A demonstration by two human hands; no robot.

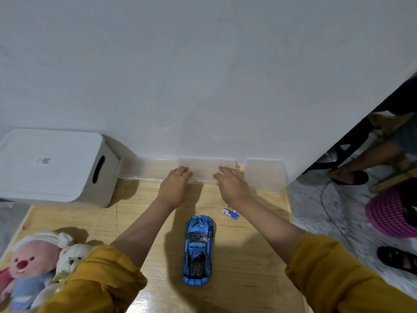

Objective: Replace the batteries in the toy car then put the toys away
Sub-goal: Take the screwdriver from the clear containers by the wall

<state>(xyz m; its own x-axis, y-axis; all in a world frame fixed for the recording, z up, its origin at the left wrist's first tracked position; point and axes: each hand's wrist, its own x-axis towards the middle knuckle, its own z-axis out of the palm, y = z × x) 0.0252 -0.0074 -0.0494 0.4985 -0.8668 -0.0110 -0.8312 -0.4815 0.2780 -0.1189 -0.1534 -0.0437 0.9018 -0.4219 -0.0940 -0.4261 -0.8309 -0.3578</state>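
- Sleeves of mustard yellow fill the bottom of my view, and between my forearms lies the blue toy car (198, 249) on the wooden tabletop (248, 267), its long axis running straight away from me toward the wall.
- Batteries (230, 213) lie just beyond the car's far end, slightly right, partly under my right wrist.
- My left hand (174, 188) and right hand (232, 187) both reach past the car to the clear plastic box (203, 168) against the wall, fingers loosely curved over its near rim; whether they actually grip it I cannot tell.
- So the car sits behind both hands, toward me; my right hand is nearer the batteries.
- Outward: a white lidded bin (54, 166) far left, two plush toys (38, 265) at my left elbow.
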